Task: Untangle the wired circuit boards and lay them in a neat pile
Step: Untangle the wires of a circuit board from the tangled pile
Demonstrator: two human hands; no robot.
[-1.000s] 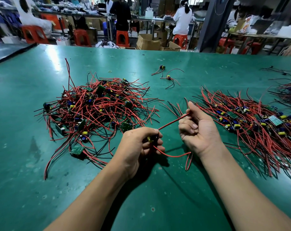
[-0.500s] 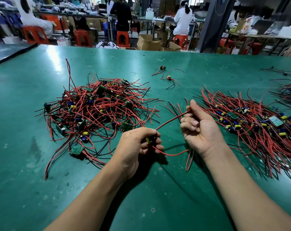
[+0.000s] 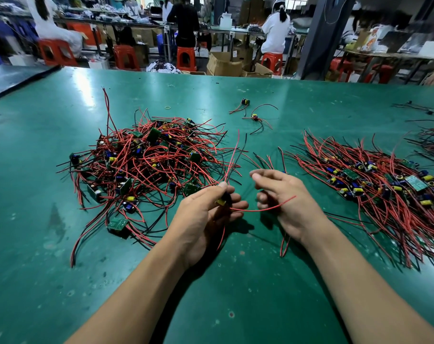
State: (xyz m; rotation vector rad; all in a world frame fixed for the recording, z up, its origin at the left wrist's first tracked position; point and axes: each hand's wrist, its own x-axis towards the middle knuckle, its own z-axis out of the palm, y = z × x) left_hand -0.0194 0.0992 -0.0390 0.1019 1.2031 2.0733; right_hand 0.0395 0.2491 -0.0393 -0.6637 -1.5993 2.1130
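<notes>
Two hands: close together but apart, above the green table (image 3: 62, 269)
Left hand (image 3: 201, 219): pinches one small circuit board (image 3: 222, 201) between thumb and fingers
Right hand (image 3: 283, 202): fingers relaxed, loosely curled, gripping nothing; a red wire (image 3: 248, 210) from the board crosses them
Tangled heap (image 3: 149, 165): left of the hands
Neat pile (image 3: 372, 184): right of the hands

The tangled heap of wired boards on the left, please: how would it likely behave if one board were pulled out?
Neighbours would probably drag along, since leads in the tangled heap cross and loop together. The wires seem floppy: the red wire from the left hand sags in a curve.
</notes>
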